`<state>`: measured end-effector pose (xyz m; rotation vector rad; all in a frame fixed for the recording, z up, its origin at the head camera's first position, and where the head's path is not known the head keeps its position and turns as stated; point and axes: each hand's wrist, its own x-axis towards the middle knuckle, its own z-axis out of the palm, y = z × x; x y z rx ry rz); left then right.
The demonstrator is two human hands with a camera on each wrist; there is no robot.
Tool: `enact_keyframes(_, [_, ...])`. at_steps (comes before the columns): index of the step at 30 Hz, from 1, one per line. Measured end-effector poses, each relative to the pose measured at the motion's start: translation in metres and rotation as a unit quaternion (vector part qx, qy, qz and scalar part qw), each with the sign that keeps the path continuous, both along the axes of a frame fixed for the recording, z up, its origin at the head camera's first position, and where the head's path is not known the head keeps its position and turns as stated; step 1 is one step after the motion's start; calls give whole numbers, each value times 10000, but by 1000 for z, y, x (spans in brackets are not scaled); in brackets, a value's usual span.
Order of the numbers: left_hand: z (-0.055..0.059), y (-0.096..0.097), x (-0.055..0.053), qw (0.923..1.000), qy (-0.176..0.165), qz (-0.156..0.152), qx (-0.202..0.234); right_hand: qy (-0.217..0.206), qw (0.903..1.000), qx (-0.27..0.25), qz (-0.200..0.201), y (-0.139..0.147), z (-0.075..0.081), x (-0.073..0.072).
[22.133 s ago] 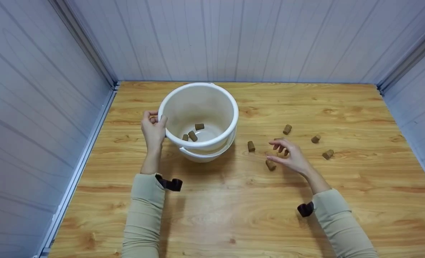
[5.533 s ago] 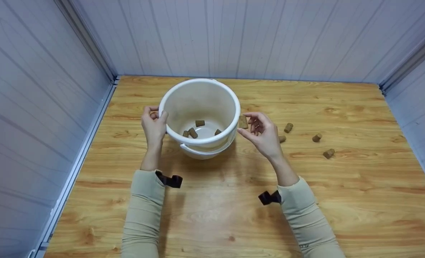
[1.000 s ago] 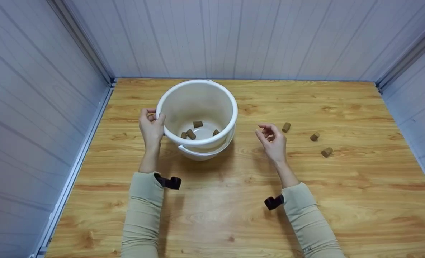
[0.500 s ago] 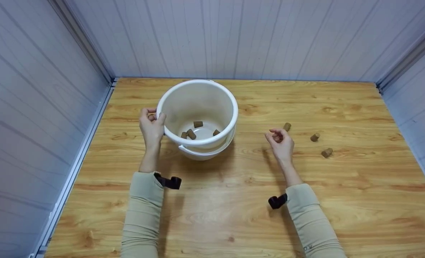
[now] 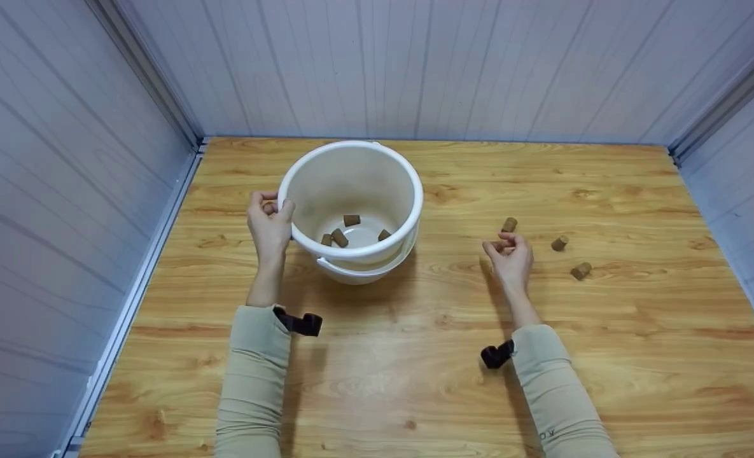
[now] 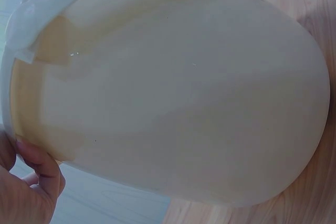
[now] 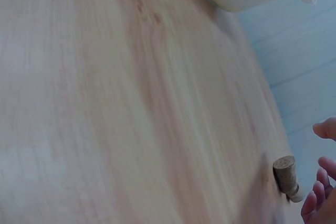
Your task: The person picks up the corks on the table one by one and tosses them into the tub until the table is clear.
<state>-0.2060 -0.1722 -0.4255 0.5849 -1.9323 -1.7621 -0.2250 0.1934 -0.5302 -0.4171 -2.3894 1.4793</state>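
Head view: we're curling our left hand [image 5: 268, 224] round the white bucket [image 5: 408, 191] rim, steadying it, while our right hand [image 5: 509, 257] is pinching a cork [image 5: 499, 245] lying on the table [image 5: 606, 356], lifting it.

No legible text, label, brand, number or sign appears on any surface in the three current views.

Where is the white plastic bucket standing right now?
In the head view the white plastic bucket stands left of centre on the wooden table, its rim gripped by the left hand.
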Motion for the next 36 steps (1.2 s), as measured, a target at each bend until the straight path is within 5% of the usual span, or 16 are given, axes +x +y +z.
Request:
enact_keyframes(9, [1, 0, 0, 10000, 34, -15, 2, -275, 9989, 339, -192, 5, -9, -3])
enact_keyframes(36, [1, -1, 0, 9999, -102, -67, -30, -1137, 9905, 749, 180, 10, -17, -10])
